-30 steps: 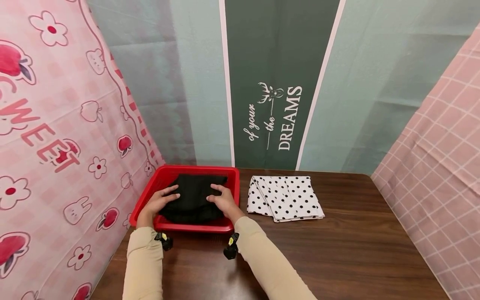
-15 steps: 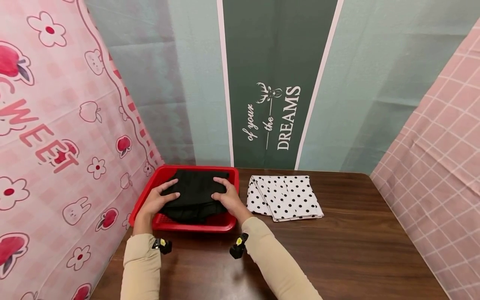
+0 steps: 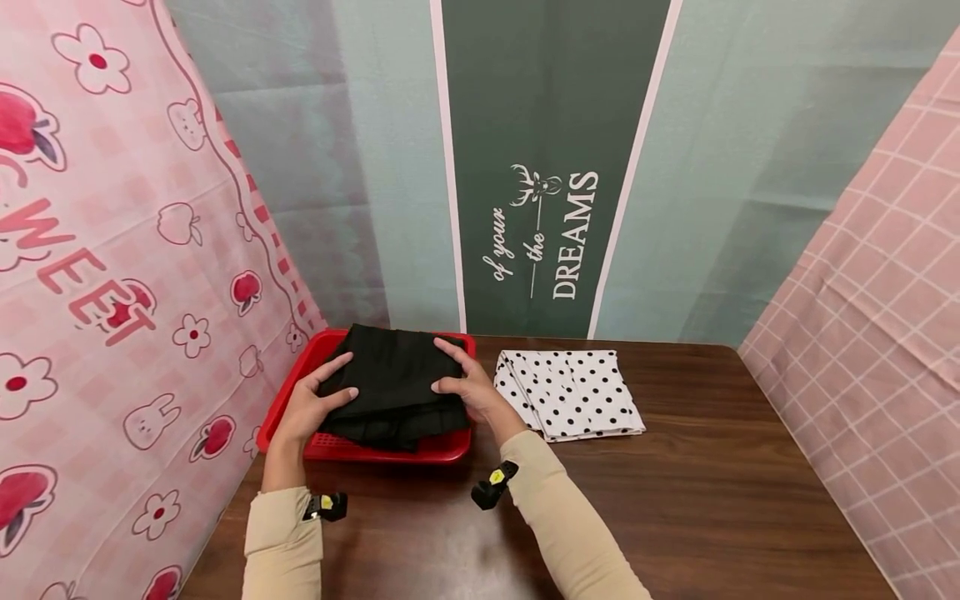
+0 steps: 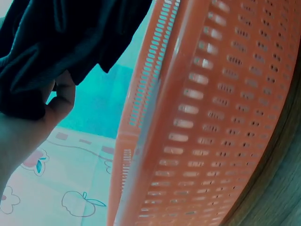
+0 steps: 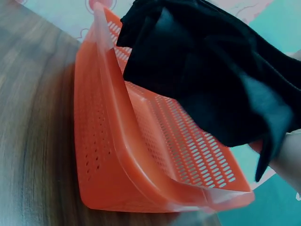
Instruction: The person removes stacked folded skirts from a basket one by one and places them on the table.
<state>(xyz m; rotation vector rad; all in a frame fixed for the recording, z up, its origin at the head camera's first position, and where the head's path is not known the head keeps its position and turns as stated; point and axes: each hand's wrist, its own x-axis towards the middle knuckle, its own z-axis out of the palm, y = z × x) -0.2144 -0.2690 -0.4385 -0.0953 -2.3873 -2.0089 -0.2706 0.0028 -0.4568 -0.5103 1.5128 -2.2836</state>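
Note:
A folded black cloth [image 3: 397, 375] is held between both hands, raised above the red plastic basket [image 3: 438, 450]. My left hand [image 3: 311, 404] grips its left side, and my right hand [image 3: 468, 382] grips the right side. In the left wrist view, the fingers curl under the hanging cloth [image 4: 56, 47], beyond the basket's slotted wall [image 4: 207, 117]. The right wrist view shows loose layers of the cloth [image 5: 188, 70] drooping over the open basket [image 5: 122, 141], whose slotted bottom shows. Most of the right hand is hidden there behind the cloth.
A folded white cloth with black dots [image 3: 570, 396] lies on the brown wooden table [image 3: 675, 500], right of the basket. Patterned pink curtains [image 3: 150, 250] stand close on the left and right, and a green curtain [image 3: 555, 125] hangs behind.
Both hands have lifted the black cloth up out of the basket. The right hand has shifted slightly to the right and up with it. The dotted cloth has stayed in place.

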